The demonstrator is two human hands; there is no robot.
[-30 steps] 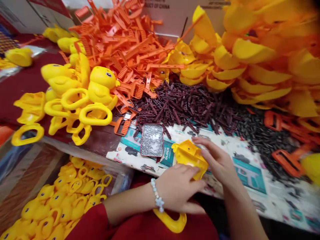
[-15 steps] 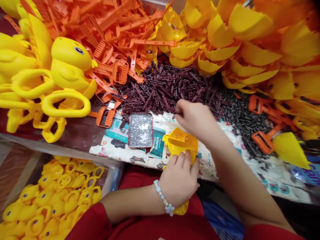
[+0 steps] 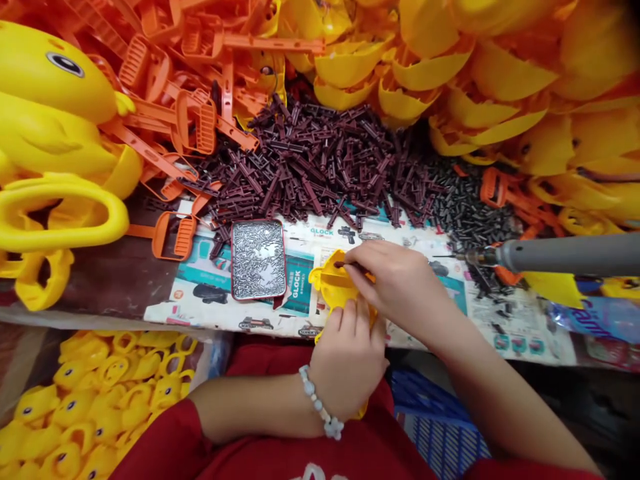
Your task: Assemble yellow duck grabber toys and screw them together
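Note:
My left hand, with a bead bracelet on its wrist, is closed round a yellow plastic shell piece at the near table edge. My right hand pinches a small dark maroon pin and holds it against the top of the shell. Just left of the shell lies a red-rimmed tray of small silver screws. Behind it spreads a heap of dark maroon pins.
A grey powered screwdriver lies at the right, tip pointing left. Orange plastic strips and yellow shell halves are piled at the back. Assembled yellow ducks stand left; a bin of ducks sits below the table.
My right hand went up to the maroon pin heap and came back to the shell with a pin. The view moved closer and the screwdriver came into sight.

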